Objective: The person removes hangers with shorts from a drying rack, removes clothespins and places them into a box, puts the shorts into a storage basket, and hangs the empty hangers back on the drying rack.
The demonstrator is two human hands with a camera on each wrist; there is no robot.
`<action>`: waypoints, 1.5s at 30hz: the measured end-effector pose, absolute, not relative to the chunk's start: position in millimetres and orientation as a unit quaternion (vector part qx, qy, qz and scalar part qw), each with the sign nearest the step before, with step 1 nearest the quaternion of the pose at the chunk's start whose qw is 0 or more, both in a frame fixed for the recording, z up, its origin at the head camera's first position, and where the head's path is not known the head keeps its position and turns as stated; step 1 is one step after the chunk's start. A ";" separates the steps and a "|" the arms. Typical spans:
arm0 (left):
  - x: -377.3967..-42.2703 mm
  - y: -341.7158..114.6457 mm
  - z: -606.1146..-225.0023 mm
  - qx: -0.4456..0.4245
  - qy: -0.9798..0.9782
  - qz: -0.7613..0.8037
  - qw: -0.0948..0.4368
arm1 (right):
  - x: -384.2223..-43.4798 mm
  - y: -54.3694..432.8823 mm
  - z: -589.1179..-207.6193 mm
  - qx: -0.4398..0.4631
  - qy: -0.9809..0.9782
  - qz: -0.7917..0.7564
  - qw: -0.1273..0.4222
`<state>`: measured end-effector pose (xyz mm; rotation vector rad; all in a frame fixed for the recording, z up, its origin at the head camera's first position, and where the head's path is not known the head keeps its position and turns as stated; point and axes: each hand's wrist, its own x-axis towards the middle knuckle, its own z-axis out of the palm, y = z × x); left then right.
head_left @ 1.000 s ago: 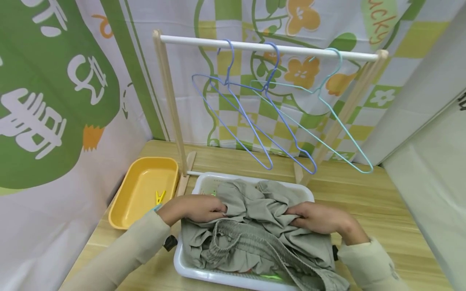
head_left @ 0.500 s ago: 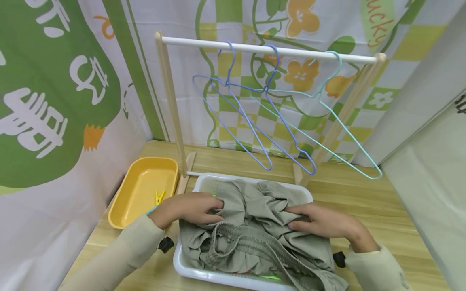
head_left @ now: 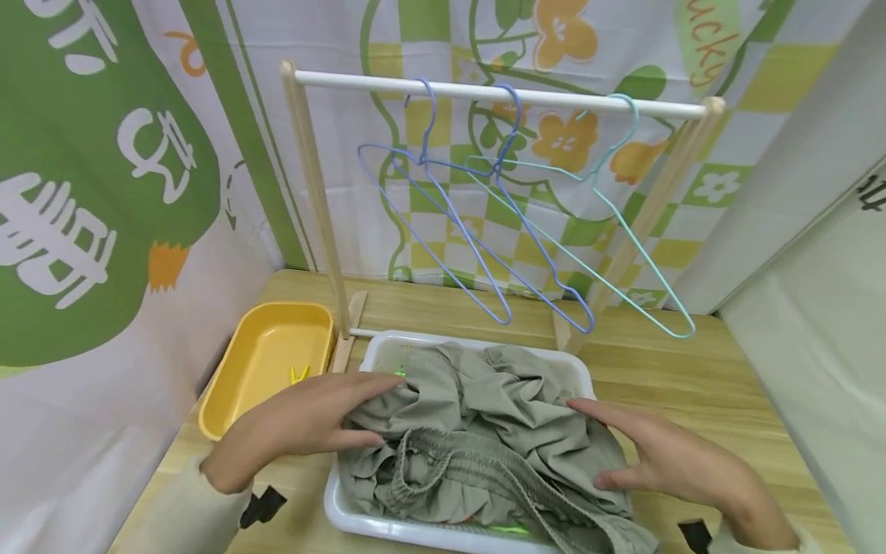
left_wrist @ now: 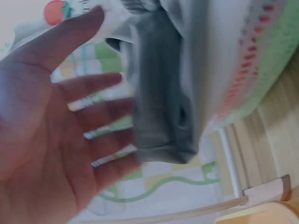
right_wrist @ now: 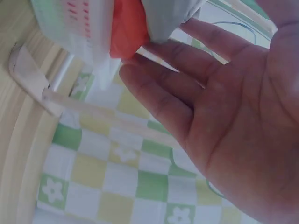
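Note:
A rumpled grey-green garment [head_left: 484, 392] with a gathered elastic waistband, like pants, lies heaped in a white basket [head_left: 388, 528]. My left hand [head_left: 304, 415] spreads over its left side, thumb apart from the straight fingers. In the left wrist view that palm faces the cloth and its fingers hold nothing. At the basket's right side is my right hand [head_left: 678, 462], fingers extended toward the garment and likewise holding nothing. The right wrist view shows its fingertips right at an orange-red cloth [right_wrist: 128, 28] hanging under the grey one along the basket wall.
Behind the basket stands a wooden rack with a white rail [head_left: 471, 91]. Two blue hangers, the left [head_left: 434, 115] and the middle [head_left: 518, 119], and a turquoise hanger [head_left: 635, 119] hang there. A yellow tray [head_left: 270, 354] at the left holds a yellow clothespin [head_left: 299, 375].
Both hands have come off the garment's middle and moved outward to its sides, fingers spreading straighter. The garment keeps nearly the same shape in the basket. The turquoise hanger has swung slightly.

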<state>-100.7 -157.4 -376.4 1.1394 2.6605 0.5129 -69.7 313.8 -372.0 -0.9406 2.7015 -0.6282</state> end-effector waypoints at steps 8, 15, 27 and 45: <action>-65.0 -172.2 -378.2 0.317 0.922 0.201 0.098 | -49.7 331.0 -382.9 -0.331 0.906 -0.247 0.092; -62.6 -160.8 -398.0 0.366 0.902 0.190 0.130 | -53.2 320.2 -401.2 -0.394 0.880 -0.262 0.038; -78.5 -136.1 -412.0 0.438 0.880 0.118 0.144 | -64.5 286.2 -410.6 -0.425 0.889 -0.168 0.012; -85.3 -114.3 -432.6 0.476 0.870 -0.068 0.107 | -67.4 275.9 -424.7 -0.433 0.888 -0.148 0.046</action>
